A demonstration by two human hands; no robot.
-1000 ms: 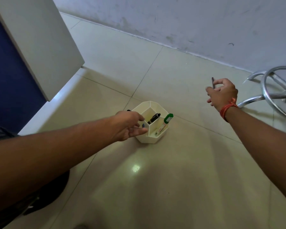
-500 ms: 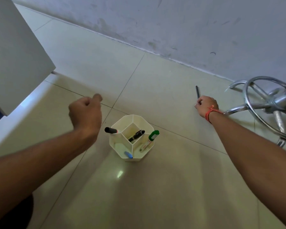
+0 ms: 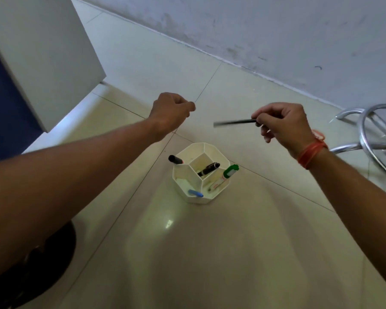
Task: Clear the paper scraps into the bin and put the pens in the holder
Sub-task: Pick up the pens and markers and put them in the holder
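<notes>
Pale floor tiles (image 3: 243, 253) run up to a scuffed wall across the top of the frame. At centre stands the white holder (image 3: 201, 198), pens already in its compartments. My right hand (image 3: 284, 123), centre right, pinches a thin dark pen (image 3: 233, 122) lying level above the holder. My left hand (image 3: 171, 111), above centre, is curled, holding nothing.

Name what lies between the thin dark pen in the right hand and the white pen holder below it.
Nothing: in the head view only bare floor tile shows between the pen, pinched by the right hand, and the holder.
</notes>
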